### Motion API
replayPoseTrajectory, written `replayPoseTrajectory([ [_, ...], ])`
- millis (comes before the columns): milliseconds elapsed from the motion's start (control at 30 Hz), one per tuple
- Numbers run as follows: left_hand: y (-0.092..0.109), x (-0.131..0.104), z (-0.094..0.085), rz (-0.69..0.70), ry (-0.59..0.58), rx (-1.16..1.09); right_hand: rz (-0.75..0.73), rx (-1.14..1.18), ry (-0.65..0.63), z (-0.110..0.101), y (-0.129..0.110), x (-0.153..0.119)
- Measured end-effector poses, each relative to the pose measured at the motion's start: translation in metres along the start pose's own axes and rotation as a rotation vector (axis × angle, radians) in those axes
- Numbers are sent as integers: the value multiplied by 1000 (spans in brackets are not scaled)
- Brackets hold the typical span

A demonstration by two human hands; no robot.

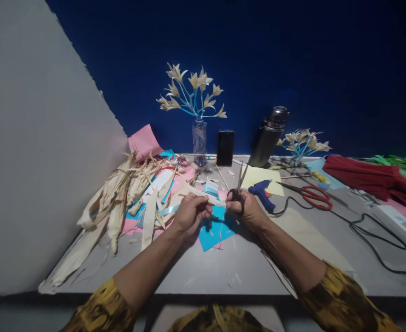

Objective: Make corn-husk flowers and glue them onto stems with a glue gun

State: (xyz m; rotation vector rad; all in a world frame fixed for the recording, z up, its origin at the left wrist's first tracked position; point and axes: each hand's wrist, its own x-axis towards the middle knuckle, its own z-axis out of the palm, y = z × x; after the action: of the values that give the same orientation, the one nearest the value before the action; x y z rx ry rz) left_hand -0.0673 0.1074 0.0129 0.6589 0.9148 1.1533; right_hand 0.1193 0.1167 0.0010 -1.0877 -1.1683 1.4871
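Note:
My left hand [191,213] pinches a pale strip of dried husk [199,192] near the middle of the table. Beside it on the right, my right hand [246,208] is closed around the handles of small black scissors [239,184]; their blades point up and are apart. The strip's right end reaches toward my right hand's fingertips. Below the hands lies a bright blue sheet [216,235] with small scraps on it. A heap of dried husks [120,198] spreads to the left of my left hand.
A clear vase [199,143] of pale flowers, a phone [225,148] and a leaning flask [267,138] stand at the back. A blue glue gun [263,194], red-handled scissors [316,197] and black cable [368,240] lie right, near red cloth [372,177].

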Motion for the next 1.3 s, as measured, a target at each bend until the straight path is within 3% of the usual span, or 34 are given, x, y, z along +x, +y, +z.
replayPoseTrajectory([
  [233, 1, 4, -2, 23, 99, -88, 41, 189, -49, -6, 0, 9],
  [633, -11, -2, 6, 19, -9, 20, -19, -22, 63, 4, 8, 2],
  [733, -6, 0, 4, 0, 25, 4, -4, -69, -54, -3, 8, 4],
  [933, 12, -1, -1, 49, 48, 20, 84, -249, -488, -16, -6, 2],
  [1300, 17, 3, -5, 73, 58, -17, 126, -255, -690, -22, -7, 1],
])
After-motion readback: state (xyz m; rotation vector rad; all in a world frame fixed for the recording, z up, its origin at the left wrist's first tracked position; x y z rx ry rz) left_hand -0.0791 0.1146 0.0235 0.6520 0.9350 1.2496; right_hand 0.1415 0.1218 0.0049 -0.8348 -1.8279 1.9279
